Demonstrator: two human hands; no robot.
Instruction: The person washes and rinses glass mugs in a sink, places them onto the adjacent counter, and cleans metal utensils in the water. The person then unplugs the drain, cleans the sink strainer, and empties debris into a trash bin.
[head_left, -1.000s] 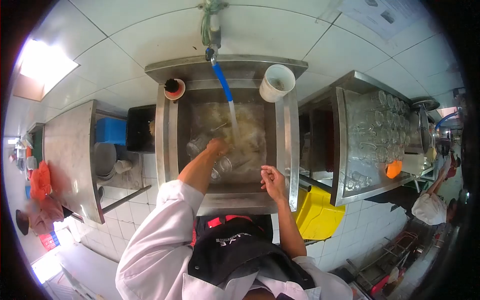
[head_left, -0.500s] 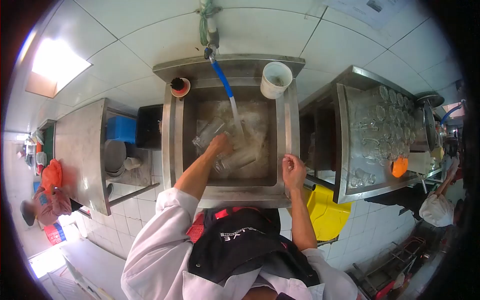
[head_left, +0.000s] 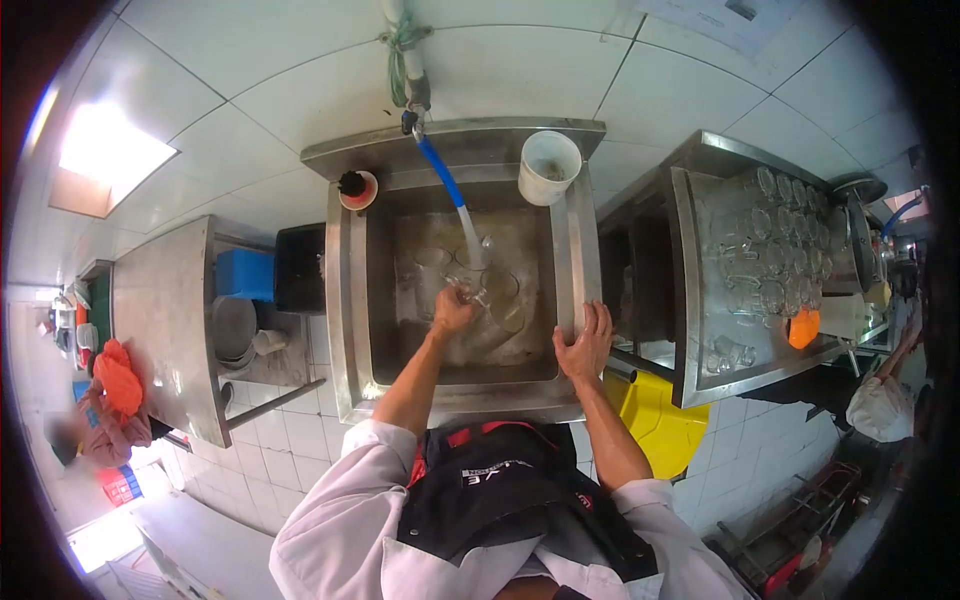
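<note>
My left hand (head_left: 457, 311) is inside the metal sink (head_left: 385, 345), closed on a glass mug (head_left: 470, 275) under the running water. Spray and the clear glass blur its outline. Other glass mugs (head_left: 510, 308) lie in the shallow water beside it. Above them a blue hose (head_left: 441, 172) pours from the tap. My right hand (head_left: 588, 343) rests on the sink's right rim with its fingers apart, holding nothing.
A white bucket (head_left: 549, 170) stands on the back right corner, and a red cup with a dark brush-like top (head_left: 357, 188) on the back left. Rows of glass mugs (head_left: 775, 235) fill the right-hand metal table (head_left: 685, 300). A yellow bin (head_left: 665, 425) sits below. Other people are at both sides.
My left hand has moved right, bringing a glass mug under the water stream. My right hand has uncurled and now lies spread on the rim. The mugs in the sink have shifted.
</note>
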